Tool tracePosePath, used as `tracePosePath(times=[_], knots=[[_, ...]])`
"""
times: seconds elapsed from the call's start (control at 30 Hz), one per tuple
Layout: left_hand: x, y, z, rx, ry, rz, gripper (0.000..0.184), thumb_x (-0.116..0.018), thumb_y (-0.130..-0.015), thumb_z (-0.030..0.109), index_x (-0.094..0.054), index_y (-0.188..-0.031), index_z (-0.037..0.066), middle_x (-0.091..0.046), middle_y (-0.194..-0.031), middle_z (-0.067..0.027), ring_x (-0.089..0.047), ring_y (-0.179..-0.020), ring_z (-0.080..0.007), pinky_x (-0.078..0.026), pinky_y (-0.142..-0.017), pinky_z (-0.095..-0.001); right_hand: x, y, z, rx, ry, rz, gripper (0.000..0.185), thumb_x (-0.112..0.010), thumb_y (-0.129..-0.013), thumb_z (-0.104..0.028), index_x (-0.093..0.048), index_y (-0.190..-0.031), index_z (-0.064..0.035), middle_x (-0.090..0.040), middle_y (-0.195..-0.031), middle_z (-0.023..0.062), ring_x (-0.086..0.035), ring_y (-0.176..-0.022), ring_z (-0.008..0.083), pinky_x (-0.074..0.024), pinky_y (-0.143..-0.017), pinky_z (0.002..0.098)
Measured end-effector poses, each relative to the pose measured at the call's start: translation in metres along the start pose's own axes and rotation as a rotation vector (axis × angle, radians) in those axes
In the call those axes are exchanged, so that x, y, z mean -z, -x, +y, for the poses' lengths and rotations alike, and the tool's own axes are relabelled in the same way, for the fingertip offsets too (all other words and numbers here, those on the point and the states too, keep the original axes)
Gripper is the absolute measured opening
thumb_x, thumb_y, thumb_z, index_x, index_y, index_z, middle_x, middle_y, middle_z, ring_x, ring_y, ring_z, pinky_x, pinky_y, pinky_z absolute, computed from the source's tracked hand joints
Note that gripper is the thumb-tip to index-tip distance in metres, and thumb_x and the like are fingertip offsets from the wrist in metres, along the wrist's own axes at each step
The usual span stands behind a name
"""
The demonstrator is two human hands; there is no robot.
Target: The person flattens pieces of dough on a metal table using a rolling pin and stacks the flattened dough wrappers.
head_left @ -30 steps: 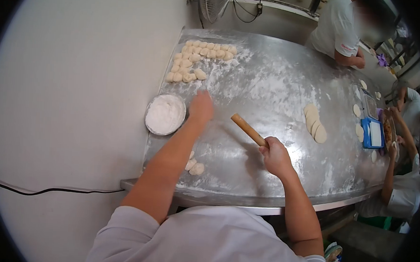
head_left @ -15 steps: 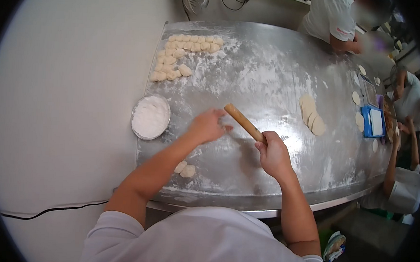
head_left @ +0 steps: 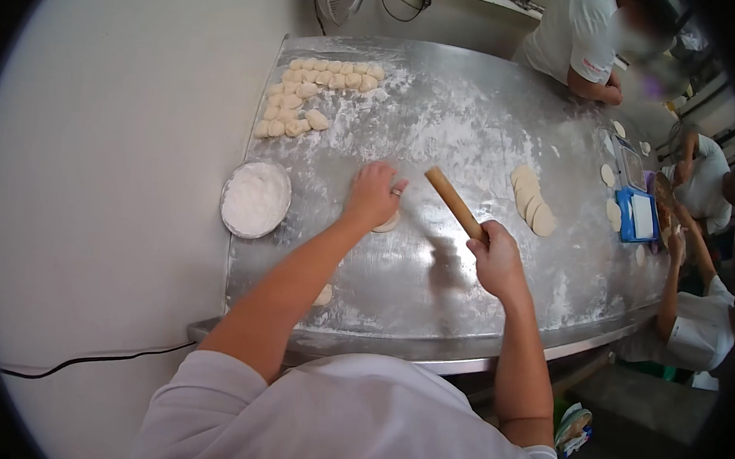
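My left hand (head_left: 374,195) lies palm down over a flattened dough piece (head_left: 388,223) on the floured metal table (head_left: 431,291), its fingers spread and a ring on one finger. Part of that dough is hidden beneath the hand. To the right, my right hand (head_left: 497,260) grips the lower end of a wooden rolling pin (head_left: 454,204), which points up and left above the table. A bowl of white flour (head_left: 256,199) stands left of my left hand. Another dough piece (head_left: 323,294) shows beside my left forearm.
Rows of dough balls (head_left: 336,80) sit at the back left. Overlapping flat wrappers (head_left: 532,201) lie right of the rolling pin. A blue tray (head_left: 637,216) is at the far right, near co-workers. One person (head_left: 589,50) leans at the back right edge.
My left hand has moved from near the flour bowl toward the table's middle, onto a dough piece. My right hand still holds the rolling pin, now slightly raised away. The view has shifted.
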State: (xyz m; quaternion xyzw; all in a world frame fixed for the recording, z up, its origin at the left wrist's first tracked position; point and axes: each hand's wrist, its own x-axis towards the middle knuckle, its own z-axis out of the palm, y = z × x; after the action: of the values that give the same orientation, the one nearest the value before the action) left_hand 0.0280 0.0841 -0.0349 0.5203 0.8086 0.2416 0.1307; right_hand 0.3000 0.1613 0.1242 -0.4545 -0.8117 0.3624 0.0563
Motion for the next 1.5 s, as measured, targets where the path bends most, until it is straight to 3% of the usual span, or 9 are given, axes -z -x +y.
tracePosePath(times=[0.17,0.27,0.37,0.5,0.7,1.1,1.27,1.4,1.5], knots=[[0.059,0.056,0.017,0.070,-0.036,-0.304,0.043,-0.084,-0.093,0.034,-0.069,-0.115,0.002,-0.062,-0.142,-0.0220,-0.059,-0.131,-0.0342,-0.050,-0.104,-0.0449,-0.003,-0.001,0.043,0.179,0.433,-0.163,0.024,-0.076,-0.090,-0.009,-0.071,-0.112,-0.0001,-0.064,-0.115,0.0226,-0.064,-0.110,0.0427,-0.0543,-0.095,0.0498],[0.067,0.065,0.020,0.294,0.292,-0.481,0.042,-0.087,-0.089,0.031,-0.070,-0.116,0.002,-0.071,-0.124,-0.0217,-0.068,-0.115,-0.0346,-0.055,-0.095,-0.0423,-0.045,-0.007,0.073,0.379,0.527,-0.210,0.028,-0.077,-0.086,-0.011,-0.073,-0.113,-0.0050,-0.062,-0.119,0.0198,-0.060,-0.117,0.0400,-0.0523,-0.098,0.0519],[0.045,0.085,0.006,0.187,0.382,-0.388,0.040,-0.086,-0.090,0.028,-0.074,-0.118,0.002,-0.076,-0.112,-0.0209,-0.073,-0.102,-0.0345,-0.057,-0.088,-0.0415,-0.071,0.001,0.067,0.526,0.538,-0.161,0.032,-0.076,-0.086,-0.011,-0.073,-0.118,-0.0076,-0.062,-0.119,0.0173,-0.059,-0.119,0.0378,-0.0485,-0.104,0.0528],[0.049,0.092,0.017,0.142,0.358,-0.514,0.035,-0.085,-0.090,0.028,-0.080,-0.115,0.004,-0.079,-0.105,-0.0191,-0.075,-0.098,-0.0333,-0.058,-0.088,-0.0419,-0.085,0.009,0.069,0.603,0.516,-0.161,0.052,-0.067,-0.100,-0.029,-0.062,-0.144,-0.0034,-0.056,-0.152,0.0193,-0.045,-0.146,0.0431,-0.0292,-0.123,0.0595],[0.028,0.093,0.020,0.057,0.154,-0.411,0.034,-0.078,-0.094,0.037,-0.082,-0.106,0.007,-0.079,-0.102,-0.0200,-0.075,-0.098,-0.0390,-0.059,-0.089,-0.0471,-0.132,-0.013,0.048,0.509,0.572,-0.028,0.071,-0.053,-0.105,-0.045,-0.043,-0.162,-0.0030,-0.038,-0.170,0.0209,-0.033,-0.156,0.0450,-0.0175,-0.127,0.0675],[0.022,0.060,-0.016,0.158,0.182,-0.300,0.051,-0.072,-0.099,0.047,-0.080,-0.095,-0.003,-0.077,-0.095,-0.0268,-0.075,-0.089,-0.0409,-0.058,-0.081,-0.0509,-0.171,-0.111,-0.016,0.494,0.364,0.165,0.065,-0.058,-0.103,-0.038,-0.048,-0.154,0.0010,-0.048,-0.161,0.0239,-0.046,-0.148,0.0408,-0.0267,-0.126,0.0573],[0.032,0.056,-0.023,0.308,0.471,-0.596,0.038,-0.078,-0.097,0.031,-0.078,-0.096,-0.007,-0.079,-0.093,-0.0221,-0.077,-0.086,-0.0330,-0.059,-0.080,-0.0474,-0.117,-0.001,0.061,0.536,0.624,-0.067,0.058,-0.051,-0.106,-0.038,-0.053,-0.156,-0.0097,-0.042,-0.165,0.0220,-0.038,-0.151,0.0455,-0.0187,-0.127,0.0647],[0.074,0.064,-0.007,0.361,0.380,-0.768,0.040,-0.078,-0.095,0.033,-0.079,-0.099,-0.006,-0.079,-0.095,-0.0219,-0.078,-0.090,-0.0338,-0.060,-0.082,-0.0455,-0.139,-0.039,0.036,0.459,0.647,-0.029,0.060,-0.052,-0.106,-0.042,-0.053,-0.157,-0.0112,-0.038,-0.168,0.0225,-0.038,-0.151,0.0469,-0.0215,-0.125,0.0663],[0.066,0.068,-0.004,0.238,0.111,-0.498,0.045,-0.076,-0.095,0.040,-0.080,-0.100,-0.005,-0.079,-0.099,-0.0241,-0.078,-0.094,-0.0371,-0.060,-0.083,-0.0459,-0.170,-0.105,-0.027,0.383,0.581,0.101,0.080,-0.055,-0.104,-0.051,-0.034,-0.165,-0.0039,-0.033,-0.170,0.0251,-0.038,-0.152,0.0449,-0.0244,-0.126,0.0611]])
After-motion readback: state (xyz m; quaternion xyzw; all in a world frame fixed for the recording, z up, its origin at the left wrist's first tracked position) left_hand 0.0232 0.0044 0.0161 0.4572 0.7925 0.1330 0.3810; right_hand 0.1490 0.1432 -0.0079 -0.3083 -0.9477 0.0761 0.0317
